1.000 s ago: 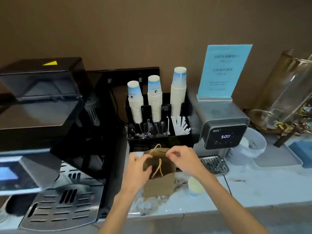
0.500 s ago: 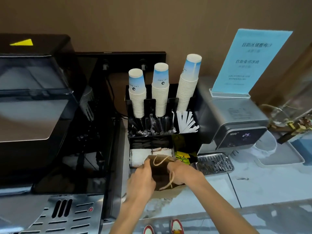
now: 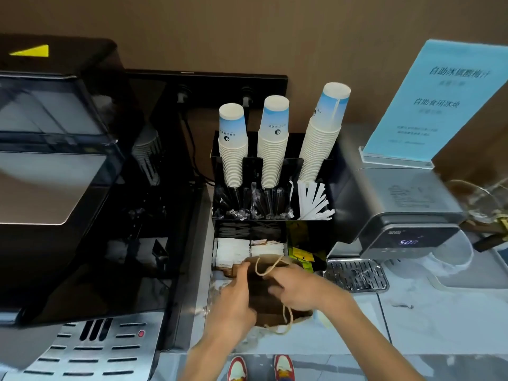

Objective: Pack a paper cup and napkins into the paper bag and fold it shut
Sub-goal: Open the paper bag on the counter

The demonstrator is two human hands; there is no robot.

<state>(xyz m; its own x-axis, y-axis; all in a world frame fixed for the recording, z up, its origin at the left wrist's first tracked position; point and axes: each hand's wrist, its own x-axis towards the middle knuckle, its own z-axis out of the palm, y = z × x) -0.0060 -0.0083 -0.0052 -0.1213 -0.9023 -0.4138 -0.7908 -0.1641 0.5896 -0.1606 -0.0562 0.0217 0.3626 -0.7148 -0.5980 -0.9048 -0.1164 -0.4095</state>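
A small brown paper bag [image 3: 265, 294] with twine handles stands on the counter in front of a black organiser. My left hand [image 3: 236, 299] grips its left side. My right hand [image 3: 298, 287] presses on its top and right side, with one twine loop over the fingers. White napkins [image 3: 232, 253] fill the organiser's low front compartments just behind the bag. Three stacks of blue-and-white paper cups [image 3: 273, 141] stand upside down in the organiser's back. A pale cup edge [image 3: 321, 317] shows beside my right wrist. The bag's inside is hidden.
A black coffee machine [image 3: 82, 202] fills the left side, its metal drip grille [image 3: 90, 350] near the front. A grey dispenser [image 3: 404, 215] with a lit display and drip tray [image 3: 357, 274] stands right. A blue sign [image 3: 445, 100] sits on it. White stirrers [image 3: 313, 202] fan out in the organiser.
My head has leaned in closer over the counter. Both hands have closed down over the bag's top, and the bag looks lower and more flattened than a second ago.
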